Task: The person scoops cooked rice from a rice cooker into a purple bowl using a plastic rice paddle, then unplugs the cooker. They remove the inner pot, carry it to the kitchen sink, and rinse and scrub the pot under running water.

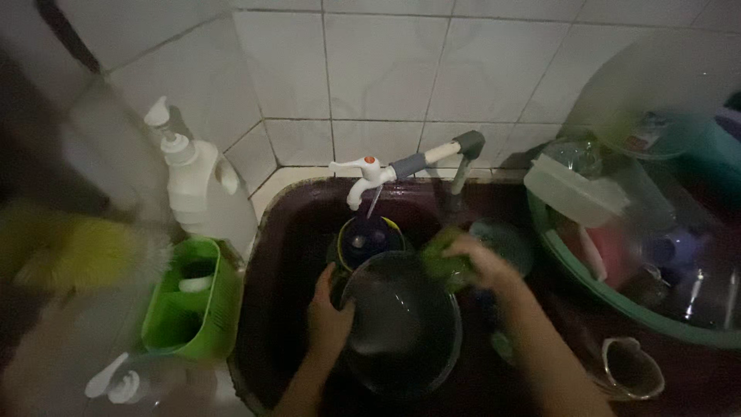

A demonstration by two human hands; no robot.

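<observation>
A round clear glass lid (401,324) is held tilted over the dark sink (285,232). My left hand (328,313) grips the lid's left rim. My right hand (482,262) presses a green sponge (446,262) against the lid's upper right edge. Behind the lid sits a dark blue round container with a yellow rim (363,235). A thin stream of water falls from the white tap (363,177) toward that container.
A white pump bottle (201,185) and a green caddy (189,301) stand left of the sink. A yellow brush (77,251) lies blurred at far left. A green basin (610,297) with plastic containers fills the right. A glass cup (629,369) lies beside it.
</observation>
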